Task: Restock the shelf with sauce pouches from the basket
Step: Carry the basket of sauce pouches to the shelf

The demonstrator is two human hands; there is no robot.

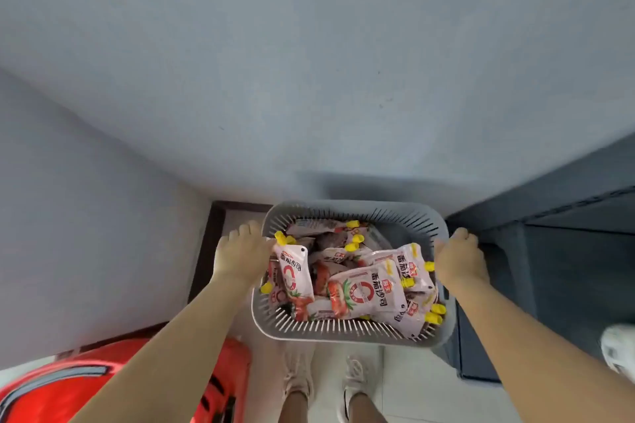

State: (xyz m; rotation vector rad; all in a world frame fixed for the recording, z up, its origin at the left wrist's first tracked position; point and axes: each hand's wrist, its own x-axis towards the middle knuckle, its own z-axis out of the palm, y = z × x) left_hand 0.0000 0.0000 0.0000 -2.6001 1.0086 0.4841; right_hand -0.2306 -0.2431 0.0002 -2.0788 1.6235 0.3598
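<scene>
A grey slotted plastic basket [343, 328] hangs in front of me above the floor, held level. It is filled with several white and red sauce pouches [366, 295] with yellow caps, lying jumbled. My left hand [240, 256] grips the basket's left rim, fingers curled over the edge. My right hand [458, 259] grips the right rim the same way. A dark grey shelf unit [563, 251] stands to the right, its boards seen from above.
A pale blue-grey wall fills the view ahead and to the left. A red container [68, 388] sits low on the left. My two feet in light shoes [326, 381] stand on white floor tiles below the basket. Another white shoe [618, 350] shows at the right edge.
</scene>
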